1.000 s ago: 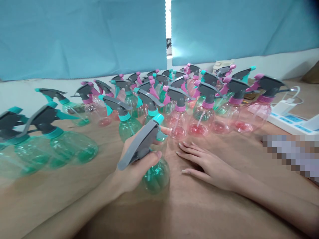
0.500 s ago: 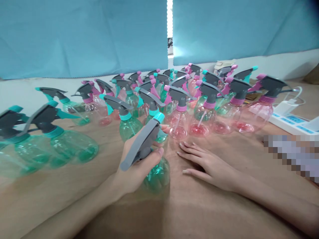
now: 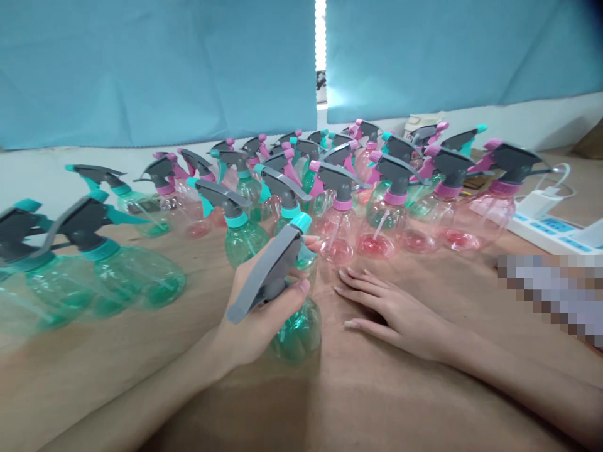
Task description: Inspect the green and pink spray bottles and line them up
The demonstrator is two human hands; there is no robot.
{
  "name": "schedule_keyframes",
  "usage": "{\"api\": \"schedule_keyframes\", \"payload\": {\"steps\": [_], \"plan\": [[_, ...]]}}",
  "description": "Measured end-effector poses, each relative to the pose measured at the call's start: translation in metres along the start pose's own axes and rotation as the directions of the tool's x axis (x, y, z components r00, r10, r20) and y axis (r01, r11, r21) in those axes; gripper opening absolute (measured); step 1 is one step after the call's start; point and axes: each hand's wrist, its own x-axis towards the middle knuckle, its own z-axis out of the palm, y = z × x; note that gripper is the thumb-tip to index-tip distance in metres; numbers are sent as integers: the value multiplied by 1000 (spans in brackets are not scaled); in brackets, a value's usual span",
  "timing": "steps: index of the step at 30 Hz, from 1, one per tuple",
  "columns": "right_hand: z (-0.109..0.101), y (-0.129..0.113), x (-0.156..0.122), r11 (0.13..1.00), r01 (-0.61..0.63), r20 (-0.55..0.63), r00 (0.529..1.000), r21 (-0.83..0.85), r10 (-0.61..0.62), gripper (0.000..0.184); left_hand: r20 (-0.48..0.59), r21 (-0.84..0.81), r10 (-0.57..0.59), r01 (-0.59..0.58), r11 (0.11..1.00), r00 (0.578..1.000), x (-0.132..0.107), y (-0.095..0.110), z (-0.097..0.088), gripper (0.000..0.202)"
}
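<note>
My left hand (image 3: 264, 301) is wrapped round the neck of a green spray bottle (image 3: 298, 333) in the middle of the table (image 3: 367, 402). Its grey and turquoise spray head points up and away from me; the hand hides the collar. To the right, my right hand (image 3: 393, 307) lies flat on the tabletop, fingers stretched out, holding nothing. Just beyond those fingertips stand clear pink spray bottles (image 3: 377, 242) with pink collars. Another green spray bottle (image 3: 242, 235) stands right behind my left hand.
Several green spray bottles (image 3: 139, 276) stand at the left. Rows of mixed pink and green ones fill the back. A white power strip (image 3: 556, 232) with a plugged-in white charger (image 3: 539, 202) lies at the right. Blue curtains (image 3: 155, 69) hang behind.
</note>
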Motion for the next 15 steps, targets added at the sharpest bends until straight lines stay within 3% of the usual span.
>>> {"api": "schedule_keyframes", "payload": {"steps": [15], "plan": [[0,0,0,1000,4,6,1000,-16,-4,62,6,-3,5,-5,1000,1000,-2,-3,0,33]]}}
